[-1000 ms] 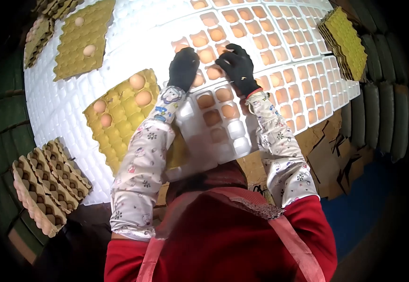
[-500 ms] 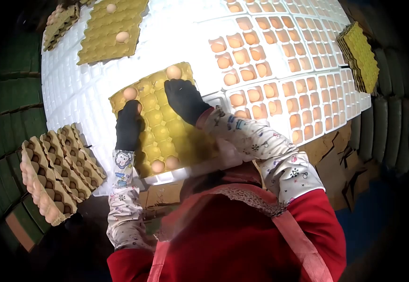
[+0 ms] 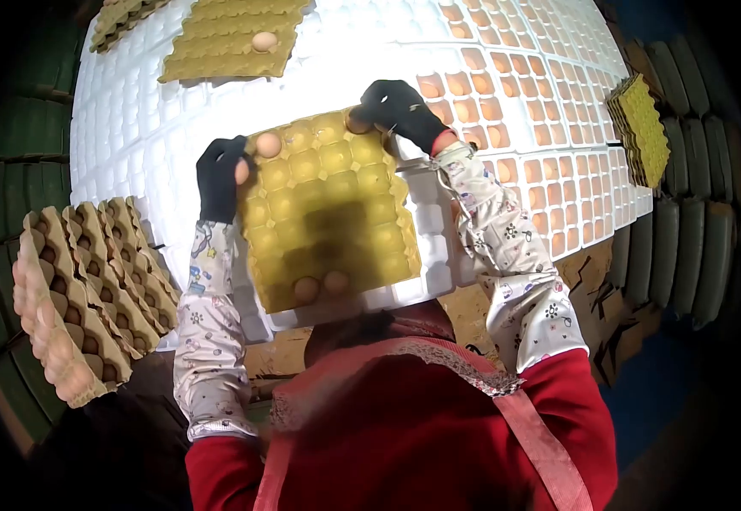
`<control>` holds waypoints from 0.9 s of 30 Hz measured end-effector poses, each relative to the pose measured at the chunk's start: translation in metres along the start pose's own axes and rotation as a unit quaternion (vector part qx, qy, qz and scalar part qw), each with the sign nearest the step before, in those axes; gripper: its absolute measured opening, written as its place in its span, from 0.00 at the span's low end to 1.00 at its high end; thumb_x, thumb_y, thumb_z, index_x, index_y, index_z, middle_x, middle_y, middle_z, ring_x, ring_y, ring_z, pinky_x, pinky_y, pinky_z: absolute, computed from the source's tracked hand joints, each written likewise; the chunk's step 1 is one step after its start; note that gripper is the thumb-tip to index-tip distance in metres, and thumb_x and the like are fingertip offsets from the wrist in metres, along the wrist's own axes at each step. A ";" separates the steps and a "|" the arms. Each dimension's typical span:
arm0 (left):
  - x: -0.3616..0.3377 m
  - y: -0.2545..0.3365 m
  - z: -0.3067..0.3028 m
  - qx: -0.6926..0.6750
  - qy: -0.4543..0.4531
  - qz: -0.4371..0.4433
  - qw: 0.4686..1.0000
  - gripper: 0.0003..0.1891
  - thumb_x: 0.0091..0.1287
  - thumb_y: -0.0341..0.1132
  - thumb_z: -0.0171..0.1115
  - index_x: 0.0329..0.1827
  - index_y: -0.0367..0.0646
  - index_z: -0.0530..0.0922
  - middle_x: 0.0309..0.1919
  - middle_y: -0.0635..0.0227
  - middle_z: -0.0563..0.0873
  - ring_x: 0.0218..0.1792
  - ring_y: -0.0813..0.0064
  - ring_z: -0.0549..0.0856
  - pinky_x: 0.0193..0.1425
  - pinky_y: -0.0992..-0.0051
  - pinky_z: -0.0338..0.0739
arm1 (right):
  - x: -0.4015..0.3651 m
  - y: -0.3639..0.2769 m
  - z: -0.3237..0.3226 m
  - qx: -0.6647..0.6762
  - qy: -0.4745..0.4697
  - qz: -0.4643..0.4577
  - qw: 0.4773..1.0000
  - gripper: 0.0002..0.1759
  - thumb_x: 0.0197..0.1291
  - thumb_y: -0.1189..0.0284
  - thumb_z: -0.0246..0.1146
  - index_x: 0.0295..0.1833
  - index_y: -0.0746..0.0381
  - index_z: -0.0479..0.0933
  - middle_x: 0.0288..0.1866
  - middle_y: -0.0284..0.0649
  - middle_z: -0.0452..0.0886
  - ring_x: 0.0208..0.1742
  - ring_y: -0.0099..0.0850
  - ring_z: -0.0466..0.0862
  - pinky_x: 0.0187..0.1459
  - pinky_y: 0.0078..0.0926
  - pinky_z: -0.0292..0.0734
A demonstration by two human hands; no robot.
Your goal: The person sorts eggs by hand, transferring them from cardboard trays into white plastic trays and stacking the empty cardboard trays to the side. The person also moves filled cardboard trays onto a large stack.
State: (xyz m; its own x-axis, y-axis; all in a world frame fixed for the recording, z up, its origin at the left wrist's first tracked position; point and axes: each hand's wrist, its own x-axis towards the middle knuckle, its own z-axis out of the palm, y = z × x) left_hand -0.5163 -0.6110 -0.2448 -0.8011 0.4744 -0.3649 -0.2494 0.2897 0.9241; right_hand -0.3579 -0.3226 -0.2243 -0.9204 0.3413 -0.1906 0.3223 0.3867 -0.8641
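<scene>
A yellow moulded egg tray lies before me on white foam trays, the shadow of a head across its lower half. My left hand, in a black glove, is closed at the tray's left edge with an egg in its fingers. At the upper right corner, my gloved right hand has its fingers bent over the tray's edge, against a shaded egg. Another egg sits near the upper left corner. Two eggs, one of them this egg, rest near the front edge.
White foam trays holding many eggs cover the right side. Stacked yellow trays stand at the far right edge. Behind is another yellow tray with an egg. Brown cartons with eggs stand at left.
The tray has turned straighter and now appears further right. My right hand has moved up and right to its corner. My left hand has shifted outward with an egg in its fingers.
</scene>
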 end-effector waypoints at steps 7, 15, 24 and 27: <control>-0.002 0.006 0.037 0.603 -0.001 0.273 0.750 0.19 0.51 0.36 0.70 0.46 0.49 0.74 0.40 0.63 0.77 0.42 0.60 0.82 0.43 0.60 0.78 | -0.015 -0.027 0.049 -0.484 0.062 -0.080 0.869 0.13 0.47 0.71 0.66 0.41 0.57 0.76 0.42 0.45 0.78 0.43 0.41 0.83 0.38 0.38 0.78; -0.014 -0.016 0.008 0.064 0.027 0.231 0.971 0.21 0.60 0.33 0.65 0.55 0.43 0.72 0.42 0.63 0.82 0.29 0.72 0.81 0.35 0.75 0.78 | -0.101 -0.023 0.049 0.390 -0.007 0.040 0.920 0.27 0.53 0.81 0.62 0.60 0.59 0.66 0.48 0.39 0.78 0.43 0.26 0.82 0.43 0.22 0.80; -0.196 -0.058 0.005 0.541 -0.149 0.269 0.783 0.30 0.44 0.43 0.77 0.52 0.46 0.77 0.61 0.62 0.72 0.44 0.59 0.80 0.41 0.67 0.80 | -0.194 -0.041 0.179 -0.402 0.049 -0.133 0.905 0.14 0.52 0.68 0.62 0.44 0.60 0.76 0.39 0.45 0.78 0.30 0.40 0.81 0.25 0.36 0.78; -0.208 -0.058 0.016 0.595 -0.134 0.262 0.748 0.30 0.41 0.42 0.77 0.50 0.48 0.77 0.63 0.62 0.71 0.47 0.57 0.78 0.40 0.66 0.81 | -0.189 -0.035 0.190 -0.440 0.084 -0.140 0.883 0.14 0.50 0.71 0.61 0.40 0.69 0.72 0.24 0.43 0.77 0.29 0.39 0.81 0.24 0.35 0.77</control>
State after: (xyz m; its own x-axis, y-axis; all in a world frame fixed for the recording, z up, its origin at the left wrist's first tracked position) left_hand -0.3262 -0.7134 -0.2243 -0.4423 0.8850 -0.1454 0.8486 0.4655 0.2514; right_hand -0.2370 -0.5634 -0.2465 -0.9694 0.2199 0.1089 0.2019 0.9670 -0.1554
